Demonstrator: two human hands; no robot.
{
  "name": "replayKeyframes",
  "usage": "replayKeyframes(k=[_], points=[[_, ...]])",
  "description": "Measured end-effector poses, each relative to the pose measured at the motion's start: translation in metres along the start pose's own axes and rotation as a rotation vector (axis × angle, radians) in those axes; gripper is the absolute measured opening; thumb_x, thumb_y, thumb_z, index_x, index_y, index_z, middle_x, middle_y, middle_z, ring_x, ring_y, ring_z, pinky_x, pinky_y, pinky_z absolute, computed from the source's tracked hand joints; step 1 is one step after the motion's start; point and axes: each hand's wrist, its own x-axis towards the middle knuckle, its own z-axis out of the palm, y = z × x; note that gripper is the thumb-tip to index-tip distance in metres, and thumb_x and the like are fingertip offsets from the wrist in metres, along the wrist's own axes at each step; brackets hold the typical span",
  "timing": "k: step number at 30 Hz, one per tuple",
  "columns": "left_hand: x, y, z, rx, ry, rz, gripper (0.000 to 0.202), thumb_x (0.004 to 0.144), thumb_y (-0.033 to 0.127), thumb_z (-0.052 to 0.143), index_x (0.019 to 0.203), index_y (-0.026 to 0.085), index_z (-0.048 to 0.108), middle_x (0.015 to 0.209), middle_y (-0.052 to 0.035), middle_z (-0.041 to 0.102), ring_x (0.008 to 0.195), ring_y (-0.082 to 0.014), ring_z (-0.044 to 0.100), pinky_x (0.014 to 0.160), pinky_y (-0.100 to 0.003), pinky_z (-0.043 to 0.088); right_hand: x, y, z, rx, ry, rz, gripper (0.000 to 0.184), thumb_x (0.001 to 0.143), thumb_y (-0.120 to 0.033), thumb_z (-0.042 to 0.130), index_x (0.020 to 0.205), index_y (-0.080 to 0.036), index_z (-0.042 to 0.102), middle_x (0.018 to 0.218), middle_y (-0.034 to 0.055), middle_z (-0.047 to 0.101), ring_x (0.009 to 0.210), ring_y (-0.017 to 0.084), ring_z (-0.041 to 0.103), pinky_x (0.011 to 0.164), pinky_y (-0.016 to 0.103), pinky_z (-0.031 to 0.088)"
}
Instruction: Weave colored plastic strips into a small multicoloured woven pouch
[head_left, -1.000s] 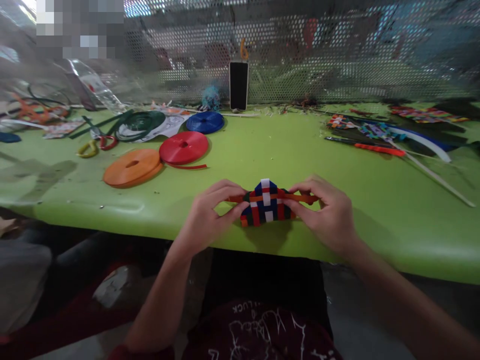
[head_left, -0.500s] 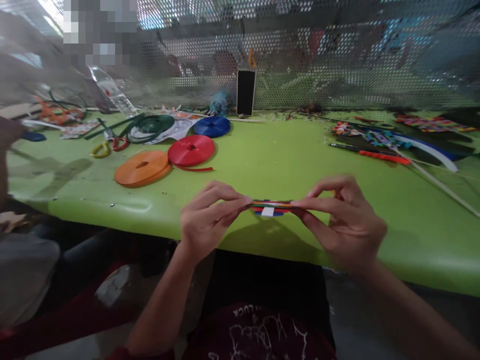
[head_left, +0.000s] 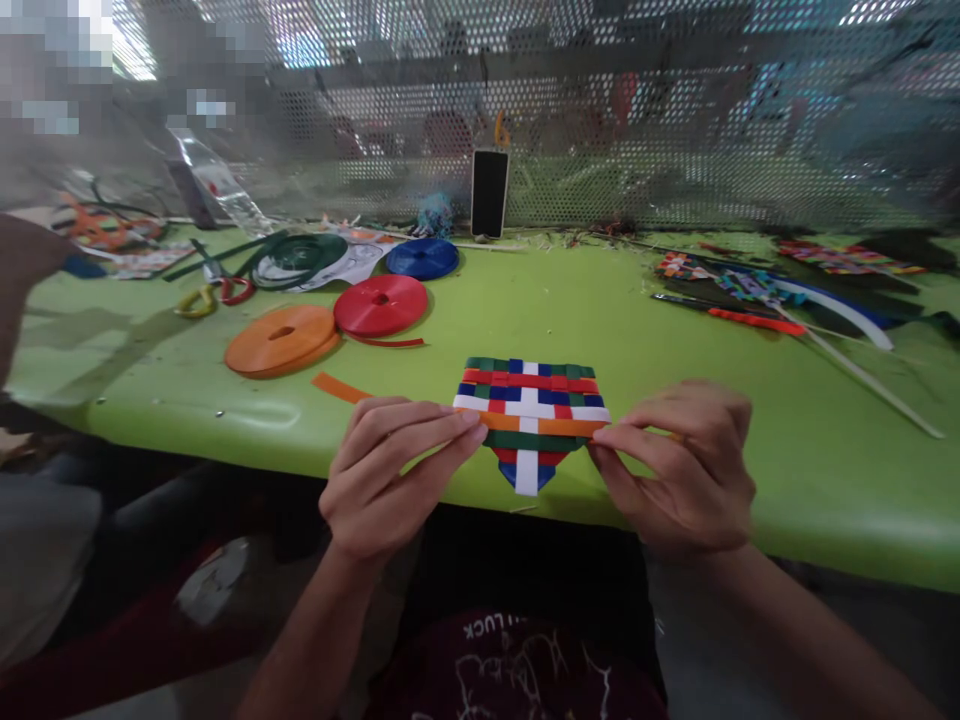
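Note:
A woven piece of flat ribbon strips in red, green, blue, white and orange is held up over the table's front edge, its patterned face toward me. It narrows to a blunt point at the bottom, where a white strip runs down the middle. My left hand pinches its left edge between thumb and fingers. On the opposite edge, my right hand grips it the same way. An orange strip sticks out to the left from behind my left fingers.
Orange, red and blue ribbon rolls lie left of centre, by scissors and a green coil. A phone leans against the mesh. A cutter and woven pieces lie right. Another person's arm is far left.
The woven piece has tilted from nearly edge-on to showing its broad face. My left hand has shifted slightly left and down, and the orange strip has come into view.

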Motion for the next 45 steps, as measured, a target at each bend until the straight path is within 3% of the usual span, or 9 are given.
replayKeyframes(k=[7, 19, 26, 32, 36, 39, 43, 45], points=[[-0.012, -0.006, 0.007, -0.081, 0.004, -0.082, 0.034, 0.077, 0.000, 0.080, 0.105, 0.020, 0.077, 0.094, -0.0035, 0.079, 0.086, -0.0220, 0.073, 0.070, -0.038, 0.061, -0.004, 0.004, 0.004, -0.001, -0.057, 0.013, 0.028, 0.078, -0.003, 0.075, 0.092, -0.025, 0.065, 0.084, 0.0039, 0.064, 0.078, 0.023, 0.058, 0.072, 0.044, 0.047], [-0.013, -0.008, 0.010, -0.071, -0.001, -0.061, 0.032, 0.078, 0.000, 0.078, 0.104, 0.019, 0.075, 0.092, -0.0037, 0.077, 0.088, -0.0211, 0.072, 0.083, -0.044, 0.062, -0.005, 0.010, 0.007, 0.118, -0.027, -0.005, 0.027, 0.077, 0.000, 0.075, 0.090, -0.023, 0.068, 0.084, 0.0025, 0.070, 0.074, 0.020, 0.063, 0.072, 0.042, 0.049], [-0.006, -0.013, 0.020, -0.158, -0.039, -0.144, 0.032, 0.083, -0.002, 0.073, 0.105, 0.021, 0.074, 0.093, -0.0040, 0.074, 0.085, -0.0184, 0.070, 0.078, -0.039, 0.060, -0.010, 0.016, 0.012, 0.509, -0.126, 0.458, 0.024, 0.084, -0.006, 0.074, 0.097, -0.026, 0.069, 0.087, 0.0006, 0.069, 0.079, 0.017, 0.064, 0.066, 0.034, 0.051], [0.000, -0.014, 0.024, -0.317, -0.071, -0.333, 0.025, 0.085, 0.001, 0.072, 0.101, 0.019, 0.076, 0.092, -0.0032, 0.074, 0.083, -0.0139, 0.069, 0.074, -0.030, 0.058, -0.010, 0.020, 0.007, 0.527, -0.166, 0.554, 0.019, 0.086, -0.011, 0.075, 0.096, -0.026, 0.070, 0.087, -0.0006, 0.069, 0.081, 0.016, 0.064, 0.069, 0.032, 0.051], [0.003, -0.015, 0.023, -0.395, -0.200, -0.460, 0.020, 0.088, 0.006, 0.071, 0.103, 0.019, 0.076, 0.095, -0.0042, 0.075, 0.083, -0.0126, 0.070, 0.074, -0.026, 0.060, -0.009, 0.022, 0.007, 0.511, -0.170, 0.544, 0.017, 0.085, -0.012, 0.076, 0.095, -0.025, 0.071, 0.087, 0.0002, 0.070, 0.079, 0.017, 0.066, 0.069, 0.033, 0.053], [0.001, -0.015, 0.025, -0.473, -0.341, -0.515, 0.012, 0.090, 0.011, 0.070, 0.098, 0.019, 0.075, 0.091, -0.0046, 0.075, 0.079, -0.0130, 0.069, 0.068, -0.025, 0.059, -0.005, 0.022, 0.008, 0.449, -0.168, 0.435, 0.017, 0.085, -0.010, 0.074, 0.094, -0.024, 0.071, 0.088, 0.0015, 0.071, 0.079, 0.018, 0.068, 0.069, 0.035, 0.055], [-0.002, -0.012, 0.030, -0.464, -0.318, -0.566, 0.004, 0.089, 0.015, 0.072, 0.089, 0.019, 0.073, 0.081, -0.0031, 0.074, 0.072, -0.0136, 0.067, 0.066, -0.027, 0.058, -0.003, 0.017, 0.009, 0.128, -0.094, 0.231, 0.018, 0.083, -0.008, 0.075, 0.089, -0.024, 0.070, 0.093, 0.0040, 0.069, 0.083, 0.020, 0.066, 0.073, 0.038, 0.054], [-0.004, -0.010, 0.032, -0.445, -0.294, -0.595, 0.006, 0.089, 0.015, 0.071, 0.088, 0.020, 0.074, 0.079, -0.0021, 0.074, 0.070, -0.0129, 0.066, 0.066, -0.027, 0.058, -0.004, 0.014, 0.009, 0.070, -0.065, 0.169, 0.020, 0.081, -0.006, 0.075, 0.089, -0.023, 0.068, 0.091, 0.0041, 0.068, 0.081, 0.020, 0.064, 0.071, 0.038, 0.052]])
